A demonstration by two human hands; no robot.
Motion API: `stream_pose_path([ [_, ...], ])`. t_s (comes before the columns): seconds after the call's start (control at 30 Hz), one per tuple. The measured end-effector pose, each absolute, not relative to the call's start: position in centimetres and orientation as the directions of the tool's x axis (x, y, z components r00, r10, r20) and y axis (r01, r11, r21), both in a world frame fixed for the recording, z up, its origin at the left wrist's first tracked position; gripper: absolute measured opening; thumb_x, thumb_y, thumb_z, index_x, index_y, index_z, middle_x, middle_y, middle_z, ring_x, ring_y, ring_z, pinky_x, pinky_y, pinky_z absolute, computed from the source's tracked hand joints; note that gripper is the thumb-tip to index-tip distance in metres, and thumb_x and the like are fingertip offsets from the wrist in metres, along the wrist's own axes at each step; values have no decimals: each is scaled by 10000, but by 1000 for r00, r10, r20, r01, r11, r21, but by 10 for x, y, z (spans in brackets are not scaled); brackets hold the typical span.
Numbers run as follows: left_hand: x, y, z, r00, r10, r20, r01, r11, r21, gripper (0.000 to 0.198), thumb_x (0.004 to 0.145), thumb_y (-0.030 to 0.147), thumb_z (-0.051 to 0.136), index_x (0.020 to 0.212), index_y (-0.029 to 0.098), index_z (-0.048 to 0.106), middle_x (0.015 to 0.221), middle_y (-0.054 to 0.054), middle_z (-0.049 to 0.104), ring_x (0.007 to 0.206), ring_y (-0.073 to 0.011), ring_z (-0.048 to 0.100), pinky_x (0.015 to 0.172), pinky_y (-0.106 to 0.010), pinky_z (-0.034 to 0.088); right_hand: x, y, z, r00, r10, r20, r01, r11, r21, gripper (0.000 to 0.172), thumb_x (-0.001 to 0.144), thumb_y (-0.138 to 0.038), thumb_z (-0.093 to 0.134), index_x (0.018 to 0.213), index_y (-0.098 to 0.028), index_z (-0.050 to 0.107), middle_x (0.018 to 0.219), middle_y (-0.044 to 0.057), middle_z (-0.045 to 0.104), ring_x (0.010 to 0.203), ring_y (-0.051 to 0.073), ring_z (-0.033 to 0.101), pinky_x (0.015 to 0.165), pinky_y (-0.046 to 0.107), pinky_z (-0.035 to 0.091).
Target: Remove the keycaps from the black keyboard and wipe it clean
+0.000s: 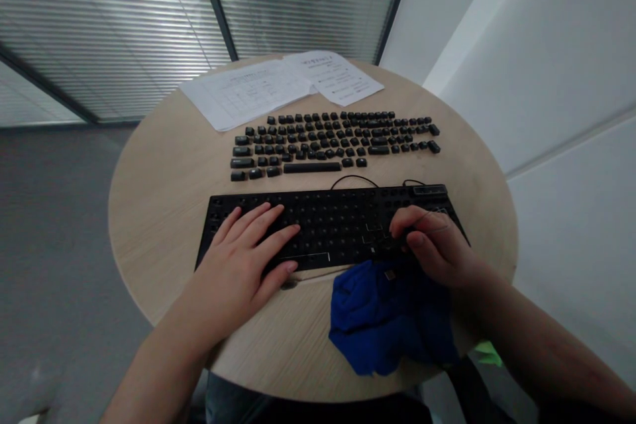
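Note:
A black keyboard base (pixel 338 218) without keycaps on most of its switches lies near the front of the table. My left hand (pixel 243 252) rests flat on its left part, fingers spread. Over the right part, my right hand (pixel 437 245) is closed in a pinch, thumb against forefinger. A thin wire-like line shows by those fingers, but what they hold is too dark to make out. Below the right hand, a crumpled blue cloth (pixel 377 324) lies against the keyboard's front edge. Behind the keyboard, loose black keycaps (pixel 312 167) are set out in rows.
Printed paper sheets (pixel 258 89) lie at the back of the round wooden table (pixel 163 179). A thin black cable (pixel 354 177) curves behind the keyboard. A small metal plug (pixel 390 275) rests on the cloth. A white wall (pixel 556 79) stands close on the right.

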State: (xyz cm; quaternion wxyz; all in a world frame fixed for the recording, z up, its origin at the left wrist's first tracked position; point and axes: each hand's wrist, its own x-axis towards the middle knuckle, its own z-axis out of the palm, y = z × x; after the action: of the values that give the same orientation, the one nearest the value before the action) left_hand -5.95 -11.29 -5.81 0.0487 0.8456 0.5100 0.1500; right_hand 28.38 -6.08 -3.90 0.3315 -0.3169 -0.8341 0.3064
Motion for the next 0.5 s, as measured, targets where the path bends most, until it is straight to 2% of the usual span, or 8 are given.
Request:
stream_pose_path([
  [0.17, -61, -112, -63, 449, 858, 251, 834, -503, 226, 475, 1062, 491, 490, 1429, 262, 688, 1586, -151, 575, 1500, -393, 499, 1242, -708, 354, 282, -59, -39, -618, 638, 460, 246, 712, -657, 281, 1095, -410, 501, 938, -230, 649, 788, 27, 689, 617, 162, 618, 564, 289, 487],
  [0.23, -62, -110, -66, 456, 843, 286, 827, -520, 214, 477, 1060, 483, 499, 1427, 242, 684, 1576, -167, 579, 1484, -404, 516, 1226, -717, 374, 283, -60, -40, -567, 649, 508, 207, 709, -674, 274, 1086, -438, 528, 982, -232, 677, 788, 26, 690, 597, 162, 616, 543, 295, 479],
  [0.37, -58, -110, -62, 484, 778, 400, 800, -579, 157, 460, 1065, 431, 514, 1401, 165, 681, 1548, -209, 588, 1440, -409, 559, 1200, -683, 434, 284, -61, -22, -230, 708, 668, 77, 697, -713, 365, 1090, -534, 497, 979, -245, 689, 743, 14, 649, 508, 143, 564, 437, 284, 408],
  [0.5, -20, -124, -40, 668, 614, 422, 640, -762, 96, 346, 1075, 350, 544, 1323, 178, 713, 1462, -159, 668, 1405, -343, 595, 1213, -576, 456, 277, -56, 21, 9, 628, 778, 6, 778, -628, 411, 1062, -607, 529, 853, -262, 612, 677, -15, 578, 454, 122, 520, 372, 255, 357],
])
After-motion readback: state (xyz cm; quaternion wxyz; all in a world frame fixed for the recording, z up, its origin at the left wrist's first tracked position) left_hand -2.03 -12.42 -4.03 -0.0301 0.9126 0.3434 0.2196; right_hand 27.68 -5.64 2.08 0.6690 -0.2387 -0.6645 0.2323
